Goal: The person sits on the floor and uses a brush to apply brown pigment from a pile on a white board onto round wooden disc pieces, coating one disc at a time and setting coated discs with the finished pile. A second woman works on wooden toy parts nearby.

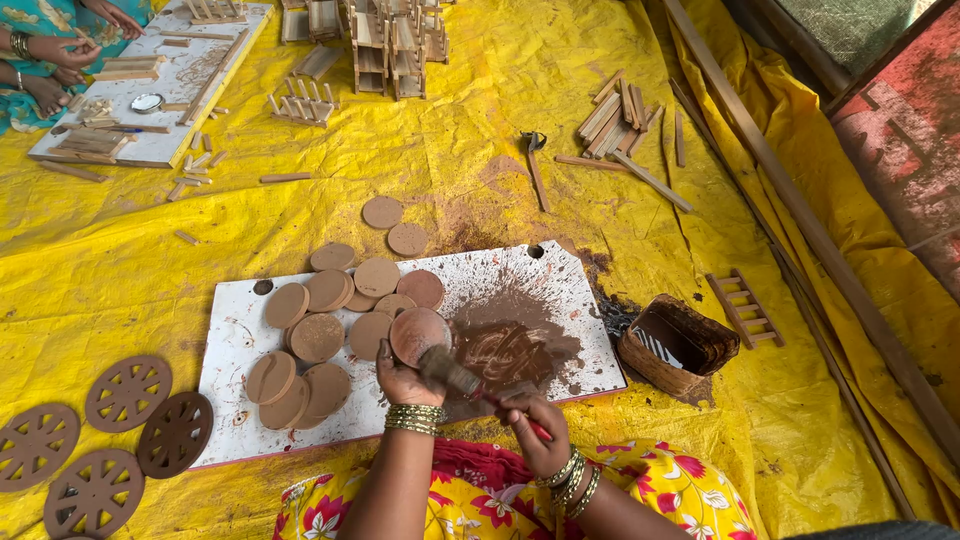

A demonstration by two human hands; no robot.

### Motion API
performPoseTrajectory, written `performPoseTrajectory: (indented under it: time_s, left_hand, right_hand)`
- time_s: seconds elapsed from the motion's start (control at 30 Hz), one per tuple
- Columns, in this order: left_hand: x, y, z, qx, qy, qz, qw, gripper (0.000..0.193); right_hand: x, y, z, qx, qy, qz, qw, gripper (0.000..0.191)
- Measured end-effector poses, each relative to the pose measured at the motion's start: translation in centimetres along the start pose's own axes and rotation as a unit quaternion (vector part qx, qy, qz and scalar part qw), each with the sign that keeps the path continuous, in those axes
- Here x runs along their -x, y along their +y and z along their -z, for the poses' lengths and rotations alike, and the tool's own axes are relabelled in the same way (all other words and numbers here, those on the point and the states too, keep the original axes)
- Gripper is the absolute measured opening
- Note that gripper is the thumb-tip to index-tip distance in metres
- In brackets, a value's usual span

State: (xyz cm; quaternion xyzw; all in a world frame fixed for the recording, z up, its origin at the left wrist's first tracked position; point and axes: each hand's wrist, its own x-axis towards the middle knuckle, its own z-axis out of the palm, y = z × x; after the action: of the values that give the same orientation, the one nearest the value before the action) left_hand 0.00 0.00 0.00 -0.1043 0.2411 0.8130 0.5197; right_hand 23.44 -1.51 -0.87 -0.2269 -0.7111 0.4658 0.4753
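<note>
At 8 o'clock from my hands lay 4 brown spoked wheels (110, 430) on the yellow tarp (480, 150), and at 10 o'clock plain wooden discs (318, 335) were heaped on the white board (230, 345). My left hand (402, 378) was curled around the lower edge of 1 round disc (420, 333), holding it tilted over the board. My right hand (535, 432), closed on the red handle, laid the paintbrush (455, 375) against that disc, with the brown paint smear (515, 345) at 1 o'clock and a small woven basket (678, 347) at 2 o'clock.

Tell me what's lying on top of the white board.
On the white rectangular board: a cluster of round brown wooden discs and a brown paint smear. The board beneath them and under both hands is hidden.
</note>
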Motion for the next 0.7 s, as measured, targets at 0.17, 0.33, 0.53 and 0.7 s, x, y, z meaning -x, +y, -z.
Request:
performPoseTrajectory:
  time_s: [0.17,0.33,0.53,0.7]
  left_hand:
    - [1.5,-3.3,-0.7,0.023,-0.012,0.072,0.997,0.058]
    - [1.6,-1.8,-1.8,0.057,-0.072,0.018,0.996,0.057]
    - [2.0,-1.3,-2.3,-0.016,0.079,0.07,0.994,0.058]
    - [3.3,-4.7,-1.8,-0.094,-0.036,0.067,0.993,0.055]
  right_hand:
    - [-1.4,0.9,0.4,0.016,0.063,-0.064,0.996,0.018]
    - [-1.8,1.3,1.4,0.02,0.079,-0.043,0.996,0.017]
    - [0.3,1.1,0.3,-0.012,0.002,-0.02,1.0,0.016]
    - [-1.5,2.3,1.9,-0.003,0.081,-0.048,0.996,0.019]
